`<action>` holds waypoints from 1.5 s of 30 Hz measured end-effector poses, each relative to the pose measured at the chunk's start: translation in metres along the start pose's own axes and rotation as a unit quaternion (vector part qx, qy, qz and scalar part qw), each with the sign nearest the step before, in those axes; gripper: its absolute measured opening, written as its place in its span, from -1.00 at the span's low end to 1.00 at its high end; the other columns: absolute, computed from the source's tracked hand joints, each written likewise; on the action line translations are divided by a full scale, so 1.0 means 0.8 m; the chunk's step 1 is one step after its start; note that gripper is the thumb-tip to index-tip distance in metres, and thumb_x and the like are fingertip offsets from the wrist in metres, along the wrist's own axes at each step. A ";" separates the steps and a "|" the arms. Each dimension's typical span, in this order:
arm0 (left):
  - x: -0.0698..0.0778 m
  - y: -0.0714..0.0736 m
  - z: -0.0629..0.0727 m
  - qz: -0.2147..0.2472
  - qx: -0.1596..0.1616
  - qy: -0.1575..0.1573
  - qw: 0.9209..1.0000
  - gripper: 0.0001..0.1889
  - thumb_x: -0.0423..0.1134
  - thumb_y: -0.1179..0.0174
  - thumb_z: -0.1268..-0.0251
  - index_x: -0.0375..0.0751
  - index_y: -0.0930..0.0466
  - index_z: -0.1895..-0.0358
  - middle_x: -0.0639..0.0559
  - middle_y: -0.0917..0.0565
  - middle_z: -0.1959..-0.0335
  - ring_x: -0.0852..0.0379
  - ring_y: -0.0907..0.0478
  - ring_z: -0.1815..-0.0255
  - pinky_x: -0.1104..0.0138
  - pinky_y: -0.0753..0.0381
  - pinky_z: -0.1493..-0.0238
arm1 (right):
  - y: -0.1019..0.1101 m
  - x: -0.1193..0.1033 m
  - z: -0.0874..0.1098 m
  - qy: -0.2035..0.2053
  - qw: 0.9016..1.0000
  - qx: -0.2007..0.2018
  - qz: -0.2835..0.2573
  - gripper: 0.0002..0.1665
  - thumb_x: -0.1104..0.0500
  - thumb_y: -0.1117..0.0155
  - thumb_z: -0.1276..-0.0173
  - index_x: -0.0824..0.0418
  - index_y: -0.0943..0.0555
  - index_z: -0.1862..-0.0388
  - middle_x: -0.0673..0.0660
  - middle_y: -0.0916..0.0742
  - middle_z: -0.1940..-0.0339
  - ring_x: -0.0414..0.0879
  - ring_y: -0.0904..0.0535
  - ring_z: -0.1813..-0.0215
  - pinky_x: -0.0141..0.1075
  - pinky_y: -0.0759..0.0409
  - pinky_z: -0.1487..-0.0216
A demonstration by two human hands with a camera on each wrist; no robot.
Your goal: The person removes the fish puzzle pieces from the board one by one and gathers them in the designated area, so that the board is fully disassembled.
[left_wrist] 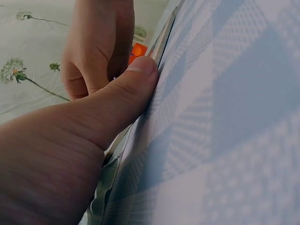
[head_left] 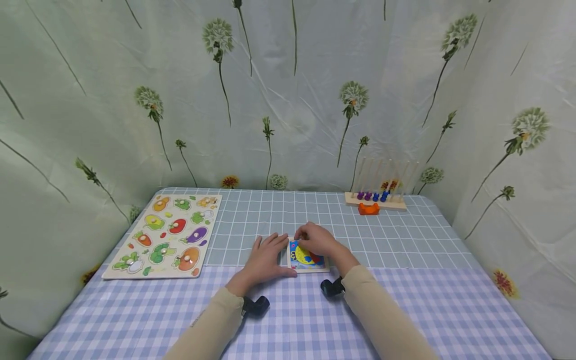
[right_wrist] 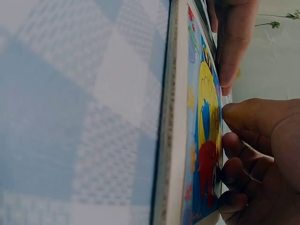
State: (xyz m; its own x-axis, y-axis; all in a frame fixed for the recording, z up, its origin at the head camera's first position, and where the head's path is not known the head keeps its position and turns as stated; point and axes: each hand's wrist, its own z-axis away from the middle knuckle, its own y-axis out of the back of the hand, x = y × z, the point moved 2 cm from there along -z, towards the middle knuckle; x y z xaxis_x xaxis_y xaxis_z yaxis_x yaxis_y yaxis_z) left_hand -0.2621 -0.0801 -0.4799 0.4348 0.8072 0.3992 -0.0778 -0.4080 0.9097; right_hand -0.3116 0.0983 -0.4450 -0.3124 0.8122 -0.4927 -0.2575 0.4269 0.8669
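A small wooden-framed jigsaw puzzle [head_left: 308, 257] with a yellow, blue and red picture lies flat on the table. My left hand [head_left: 266, 261] rests along its left side, fingers spread, the thumb at the near left corner. From the right my right hand [head_left: 317, 240] reaches over the puzzle's upper part with bent fingers. In the right wrist view the fingertips of the right hand [right_wrist: 255, 150] meet the surface of the picture [right_wrist: 206, 112]. Whether they pinch a piece is hidden. The left wrist view shows the left thumb [left_wrist: 140, 70] low beside the frame's edge.
A vegetable peg puzzle board [head_left: 168, 235] lies at the left. At the back right stands a wooden rack with upright pegs [head_left: 375, 200] and several purple and blue beads, with an orange piece [head_left: 369, 209] in front. A checked cloth [head_left: 288, 320] covers the near table.
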 end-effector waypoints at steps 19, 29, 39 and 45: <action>-0.002 -0.002 -0.001 -0.003 0.009 -0.010 1.000 0.04 0.41 -0.38 0.06 -0.11 -0.35 -0.48 0.01 -0.35 -0.53 -0.14 -0.16 -0.59 -0.32 0.06 -0.52 | 0.002 -0.006 -0.006 -0.023 0.999 -0.032 0.016 -0.83 0.05 -0.39 -0.34 0.08 -0.64 0.18 0.01 -0.61 0.29 -0.13 -0.48 0.25 -0.31 -0.52 0.15; 0.000 0.001 0.000 0.004 0.007 -0.006 1.000 0.03 0.39 -0.39 0.05 -0.12 -0.35 -0.48 0.02 -0.35 -0.53 -0.14 -0.16 -0.59 -0.32 0.07 -0.52 | 0.000 -0.004 -0.005 -0.012 1.000 -0.012 0.003 -0.83 0.07 -0.40 -0.34 0.08 -0.65 0.17 0.01 -0.60 0.31 -0.13 -0.46 0.26 -0.30 -0.46 0.19; 0.000 0.000 0.001 -0.005 0.002 -0.003 1.000 0.05 0.39 -0.40 0.06 -0.15 -0.34 -0.48 -0.01 -0.35 -0.53 -0.14 -0.16 -0.59 -0.31 0.07 -0.53 | -0.005 0.004 0.004 -0.004 0.998 0.031 -0.049 -0.83 0.14 -0.37 -0.35 0.06 -0.75 0.09 0.00 -0.66 0.22 -0.12 -0.51 0.20 -0.21 -0.60 0.01; -0.001 0.000 0.001 -0.003 0.003 -0.001 1.000 0.05 0.39 -0.39 0.05 -0.12 -0.33 -0.49 0.01 -0.34 -0.54 -0.13 -0.15 -0.60 -0.30 0.08 -0.54 | -0.005 0.002 0.004 -0.015 0.998 0.030 -0.052 -0.84 0.13 -0.36 -0.36 0.06 -0.74 0.11 0.00 -0.67 0.21 -0.11 -0.52 0.19 -0.17 -0.60 -0.03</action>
State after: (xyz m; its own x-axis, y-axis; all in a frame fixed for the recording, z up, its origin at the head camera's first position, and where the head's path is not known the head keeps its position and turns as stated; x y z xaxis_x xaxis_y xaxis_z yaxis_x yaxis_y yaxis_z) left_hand -0.2615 -0.0809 -0.4803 0.4377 0.8085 0.3934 -0.0700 -0.4056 0.9114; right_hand -0.3083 0.0988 -0.4492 -0.2590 0.7736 -0.5784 -0.2324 0.5313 0.8147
